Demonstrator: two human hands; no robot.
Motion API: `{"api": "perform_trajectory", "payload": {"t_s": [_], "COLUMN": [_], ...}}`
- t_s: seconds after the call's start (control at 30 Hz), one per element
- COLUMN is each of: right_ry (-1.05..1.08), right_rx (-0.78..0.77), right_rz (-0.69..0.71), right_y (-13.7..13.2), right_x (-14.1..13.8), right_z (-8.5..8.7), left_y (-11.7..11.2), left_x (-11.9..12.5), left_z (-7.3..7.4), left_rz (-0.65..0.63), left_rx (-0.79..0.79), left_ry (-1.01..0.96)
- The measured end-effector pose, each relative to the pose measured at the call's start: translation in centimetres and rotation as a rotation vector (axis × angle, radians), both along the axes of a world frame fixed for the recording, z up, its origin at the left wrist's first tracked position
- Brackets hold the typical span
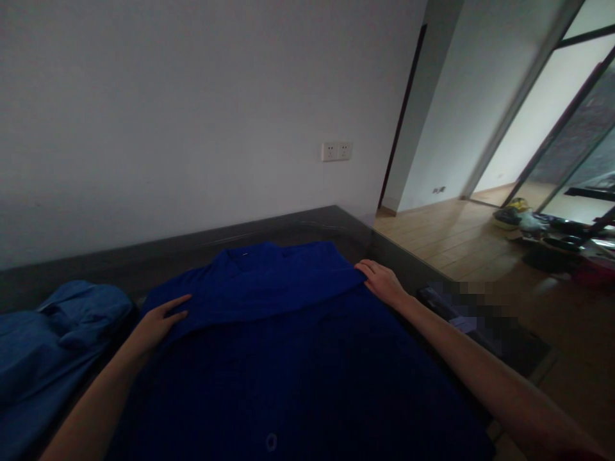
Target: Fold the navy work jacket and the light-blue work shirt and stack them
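On table point(312, 225) | blue garment point(288, 294), long axis wallward, collar point(240, 257) farthest | left hand point(161, 319) splayed, right hand point(383, 282): grip unclear

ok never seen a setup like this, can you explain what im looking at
There's no machine here, just a person's two bare hands. The one picture comes from a camera worn on their head, looking forward and down. A deep blue garment lies on a dark surface, with a lighter blue cloth to its left. The left hand rests on the garment, fingers apart. The right hand has its fingers at the garment's right edge; whether they pinch the fabric, I can't tell.
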State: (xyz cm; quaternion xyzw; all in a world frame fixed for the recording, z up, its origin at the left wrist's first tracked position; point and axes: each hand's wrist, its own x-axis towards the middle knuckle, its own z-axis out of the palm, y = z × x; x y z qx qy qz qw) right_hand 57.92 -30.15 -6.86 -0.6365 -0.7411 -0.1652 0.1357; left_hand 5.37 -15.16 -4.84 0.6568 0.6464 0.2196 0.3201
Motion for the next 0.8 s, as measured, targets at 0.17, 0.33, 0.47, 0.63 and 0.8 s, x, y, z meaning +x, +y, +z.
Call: {"api": "perform_trajectory", "payload": {"t_s": [0.17, 0.33, 0.47, 0.63, 0.8], "right_ry": [-0.035, 0.083, 0.308, 0.502, 0.311], "right_rx": [-0.149, -0.288, -0.174, 0.091, -0.124], "right_rz": [0.187, 0.199, 0.16, -0.04, -0.131], "right_y": [-0.4, -1.7, -0.9, 5.3, 12.1], "right_x": [0.8, 1.1, 1.3, -1.2, -5.5], "right_z": [-0.7, -1.0, 1.4, 4.2, 1.8], "left_y": [0.2, 0.2, 0.3, -0.1, -1.9], "left_x": [-0.4, 0.3, 0.7, 1.0, 2.1], "left_z": [-0.4, -1.0, -1.3, -2.2, -2.8], "left_rz": [-0.003, -0.064, -0.114, -0.099, -0.034], "left_rx": [-0.173, 0.025, 0.124, 0.198, 0.262], "left_ry": [-0.2, 0.152, 0.389, 0.439, 0.534]}}
